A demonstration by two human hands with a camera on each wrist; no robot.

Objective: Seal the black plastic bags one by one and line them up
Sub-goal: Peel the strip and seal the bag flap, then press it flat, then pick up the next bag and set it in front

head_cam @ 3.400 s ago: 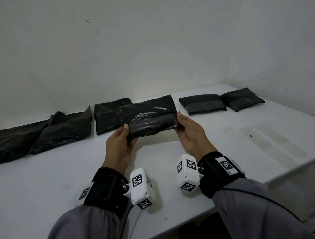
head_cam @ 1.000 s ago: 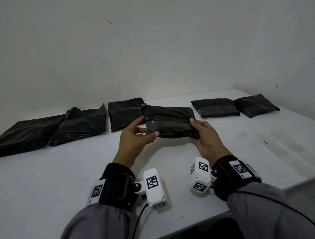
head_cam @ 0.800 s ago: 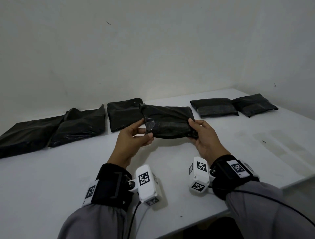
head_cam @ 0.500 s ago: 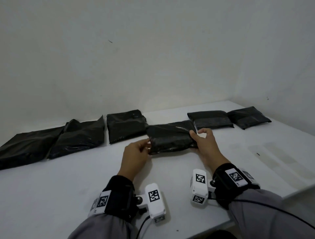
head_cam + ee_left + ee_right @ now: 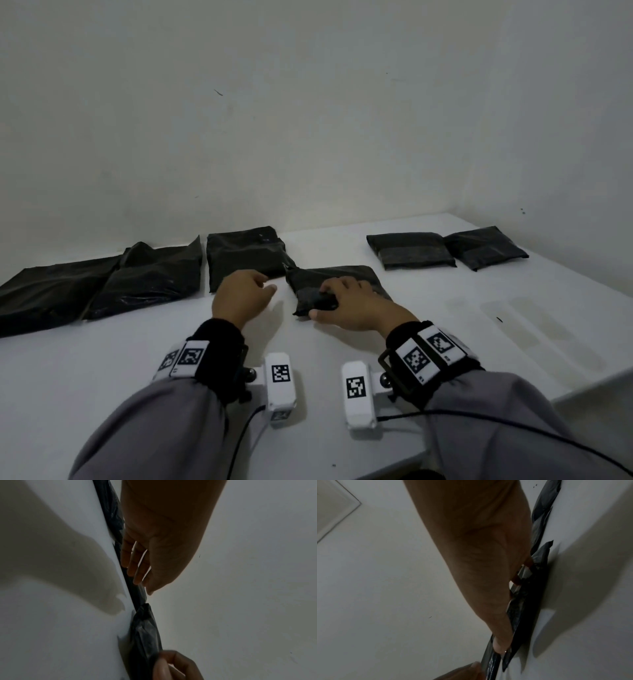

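A folded black plastic bag (image 5: 342, 272) lies on the white table (image 5: 102, 377), just in front of the back row. My right hand (image 5: 346, 301) sits on the bag's near left part, fingers curled over the top and thumb at its near edge. In the right wrist view, the right hand (image 5: 488, 588) has fingertips and thumb on the bag (image 5: 527, 601). My left hand (image 5: 246, 291) hovers just left of the bag, loosely curled and holding nothing. In the left wrist view, the left hand (image 5: 137, 563) hangs free above the table near the bag (image 5: 145, 628).
Two compact folded bags (image 5: 411, 250) (image 5: 486, 246) lie side by side at the back right. Another black bag (image 5: 246, 257) lies behind my left hand. Two flatter, longer bags (image 5: 150, 277) (image 5: 44, 294) overlap at the back left. The table's edge (image 5: 582, 387) runs close on the right.
The bag, held up in both hands before, now lies on the table. My left hand has let go and drawn left. My right hand has shifted onto the bag's near left part.
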